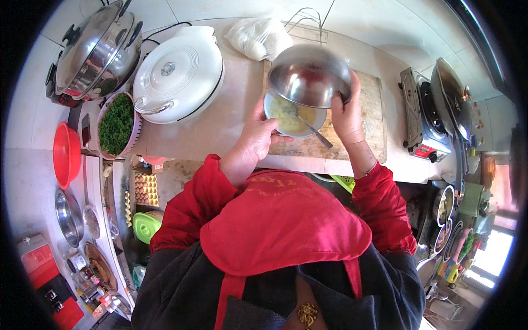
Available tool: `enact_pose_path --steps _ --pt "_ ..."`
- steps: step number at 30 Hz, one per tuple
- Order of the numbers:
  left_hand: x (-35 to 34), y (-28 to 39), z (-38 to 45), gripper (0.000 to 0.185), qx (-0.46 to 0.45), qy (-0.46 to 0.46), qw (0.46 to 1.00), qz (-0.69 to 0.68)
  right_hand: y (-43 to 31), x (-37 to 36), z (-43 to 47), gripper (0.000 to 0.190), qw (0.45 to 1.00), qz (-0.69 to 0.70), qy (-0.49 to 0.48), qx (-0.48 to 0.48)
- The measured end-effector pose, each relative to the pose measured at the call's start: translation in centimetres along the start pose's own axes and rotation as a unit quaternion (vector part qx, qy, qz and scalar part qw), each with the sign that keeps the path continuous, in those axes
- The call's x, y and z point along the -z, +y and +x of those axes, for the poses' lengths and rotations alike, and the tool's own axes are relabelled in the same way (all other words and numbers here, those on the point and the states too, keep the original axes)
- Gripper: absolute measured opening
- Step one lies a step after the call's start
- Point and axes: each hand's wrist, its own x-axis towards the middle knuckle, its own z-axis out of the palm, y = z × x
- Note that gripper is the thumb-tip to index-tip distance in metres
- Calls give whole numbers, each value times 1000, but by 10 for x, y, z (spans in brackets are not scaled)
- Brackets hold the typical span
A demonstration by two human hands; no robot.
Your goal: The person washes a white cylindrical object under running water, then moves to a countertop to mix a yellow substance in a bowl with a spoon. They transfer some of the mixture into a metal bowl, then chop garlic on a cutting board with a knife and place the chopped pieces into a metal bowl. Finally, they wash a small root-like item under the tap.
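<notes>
My right hand point(347, 113) grips the rim of a stainless steel bowl point(311, 74), tilted with its rounded outside turned up towards me. Beneath its lower edge is a white bowl point(271, 108) of yellowish liquid with dark specks. My left hand point(258, 132) holds that bowl by its left side, thumb over the rim. A metal utensil point(319, 136) leans in the liquid, its handle sticking out at the lower right. The steel bowl hides the far part of the white one, and its inside is out of sight. Both are over a worn wooden cutting board point(371, 111).
Left on the counter are a white lidded electric pan point(181, 70), a basket of chopped greens point(116, 126) and a steel steamer pot point(97, 53). A plastic bag point(260, 39) and a wire rack point(307, 24) stand behind. Rightward, a portable gas stove point(429, 136) sits beside a wok point(449, 95).
</notes>
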Motion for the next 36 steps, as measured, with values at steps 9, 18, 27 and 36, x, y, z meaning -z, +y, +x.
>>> enact_pose_path --steps 9,18,27,36 --pt "10 3 -1 71 -27 20 999 -8 114 87 -3 21 734 485 13 -474" --pt "13 12 -6 69 -38 36 998 33 196 110 -54 27 710 446 145 -525" --pt "12 11 -10 69 -20 59 997 54 137 88 -62 47 680 418 285 -530" --pt "14 8 -15 69 -6 69 997 37 -24 -13 -122 59 882 389 -67 -257"
